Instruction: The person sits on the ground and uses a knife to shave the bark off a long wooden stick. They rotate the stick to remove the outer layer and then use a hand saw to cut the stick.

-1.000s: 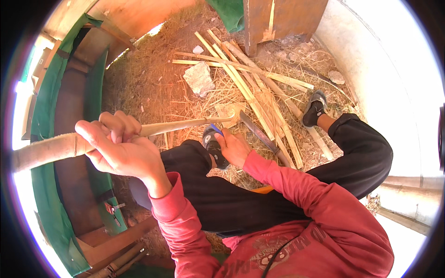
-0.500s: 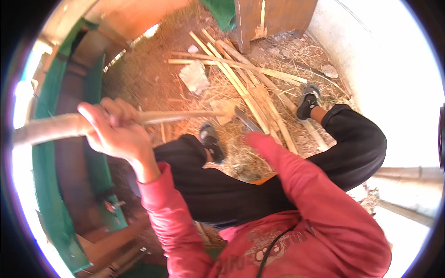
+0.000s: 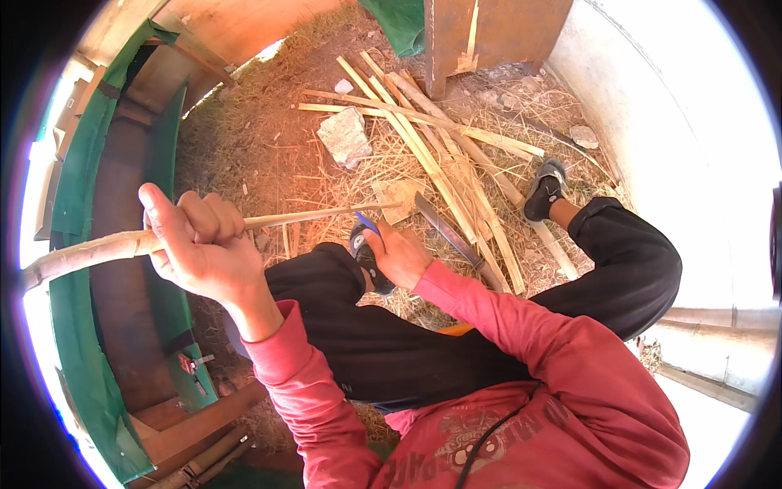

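Two hands are busy with one long stick. The left hand (image 3: pixel 195 248) is closed tight around the bamboo stick (image 3: pixel 269 220), with the thumb sticking up. The stick lies almost flat. Its long line runs from left to right, and it climbs just a little as it goes right. The thick, rough end pokes out past the left hand toward the green cloth wall (image 3: pixel 77 179). The thin, split end points right and reaches the flat wood block (image 3: pixel 399 200) on the straw ground (image 3: pixel 269 155).

The right hand (image 3: pixel 399 257) sits near that thin end, just under it. Its fingers are curled around a blue handle (image 3: pixel 366 224). A long dark blade (image 3: pixel 448 236) lies beside this hand, slanting down to the right. I cannot tell if the blade joins the handle.

The person sits on the ground in a red top and black trousers, with one dark shoe (image 3: pixel 544 191) out to the right. More split strips (image 3: pixel 432 138) lie in a heap near the far edge of the ground, next to a grey stone (image 3: pixel 346 134) and a brown wooden box (image 3: pixel 489 33).
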Demonstrator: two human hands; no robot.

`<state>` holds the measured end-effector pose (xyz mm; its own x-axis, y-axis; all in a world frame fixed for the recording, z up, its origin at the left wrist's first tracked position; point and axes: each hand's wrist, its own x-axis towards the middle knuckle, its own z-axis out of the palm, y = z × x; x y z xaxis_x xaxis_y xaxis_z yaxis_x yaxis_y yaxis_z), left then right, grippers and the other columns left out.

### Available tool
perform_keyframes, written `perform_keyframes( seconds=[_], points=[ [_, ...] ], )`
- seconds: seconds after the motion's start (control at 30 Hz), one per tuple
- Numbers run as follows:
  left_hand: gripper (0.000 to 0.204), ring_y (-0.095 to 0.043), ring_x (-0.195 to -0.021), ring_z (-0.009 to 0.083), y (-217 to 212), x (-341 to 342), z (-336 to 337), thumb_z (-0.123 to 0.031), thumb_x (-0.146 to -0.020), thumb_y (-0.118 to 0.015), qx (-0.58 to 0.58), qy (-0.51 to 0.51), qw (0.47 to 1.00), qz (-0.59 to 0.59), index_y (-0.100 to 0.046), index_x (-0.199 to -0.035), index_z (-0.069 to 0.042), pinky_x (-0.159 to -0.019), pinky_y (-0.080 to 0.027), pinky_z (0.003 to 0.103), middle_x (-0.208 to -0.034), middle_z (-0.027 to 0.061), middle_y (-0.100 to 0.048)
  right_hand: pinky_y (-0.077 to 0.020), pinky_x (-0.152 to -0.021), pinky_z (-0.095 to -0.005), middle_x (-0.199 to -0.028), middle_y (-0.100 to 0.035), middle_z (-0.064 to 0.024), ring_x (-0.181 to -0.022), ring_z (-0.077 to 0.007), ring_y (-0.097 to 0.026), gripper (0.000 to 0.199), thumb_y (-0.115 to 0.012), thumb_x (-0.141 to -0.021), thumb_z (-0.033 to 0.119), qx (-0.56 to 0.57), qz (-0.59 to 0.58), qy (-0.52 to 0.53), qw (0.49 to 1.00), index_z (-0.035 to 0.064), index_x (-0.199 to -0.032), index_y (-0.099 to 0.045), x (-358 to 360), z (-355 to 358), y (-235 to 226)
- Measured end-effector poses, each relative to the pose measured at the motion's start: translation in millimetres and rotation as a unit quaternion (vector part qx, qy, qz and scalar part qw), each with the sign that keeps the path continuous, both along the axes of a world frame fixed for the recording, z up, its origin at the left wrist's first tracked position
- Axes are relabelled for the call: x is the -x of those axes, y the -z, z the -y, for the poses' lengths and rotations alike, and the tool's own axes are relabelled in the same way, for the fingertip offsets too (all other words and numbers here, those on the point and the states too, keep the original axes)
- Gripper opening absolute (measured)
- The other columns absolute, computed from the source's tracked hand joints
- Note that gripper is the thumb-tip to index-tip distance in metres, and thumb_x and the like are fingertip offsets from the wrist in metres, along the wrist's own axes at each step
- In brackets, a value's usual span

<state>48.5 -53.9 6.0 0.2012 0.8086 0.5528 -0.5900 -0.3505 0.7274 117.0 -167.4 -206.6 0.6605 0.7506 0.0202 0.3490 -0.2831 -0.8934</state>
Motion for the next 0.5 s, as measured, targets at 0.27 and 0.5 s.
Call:
perform_keyframes(
  seconds=[0.27,0.5],
  points=[
    [0.042,-0.014,-0.037,0.0039,3,-2,13,-0.021,-0.098,-0.055,-0.028,-0.046,0.999,0.003,-0.031,-0.064,-0.015,-0.036,-0.01,0.026,-0.045,-0.0055,-0.022,-0.0472,-0.055,-0.0555,-0.062,-0.059,-0.0275,-0.06,-0.0483,-0.059,0.03,-0.046,-0.098,0.031,0.082,0.098,0.041,0.991,0.0014,-0.103,-0.051,-9,-3,45],
    [0.043,-0.031,-0.033,0.0067,33,-25,24,-0.021,-0.1,-0.052,-0.036,-0.14,0.989,-0.038,-0.033,-0.062,-0.012,-0.033,-0.024,0.025,-0.041,-0.0015,-0.033,-0.0494,-0.067,-0.0489,-0.077,-0.063,-0.024,-0.073,-0.0418,-0.062,0.038,-0.042,-0.098,0.039,0.07,0.052,0.076,0.993,0.004,-0.102,-0.055,-34,-26,86]
  ],
)
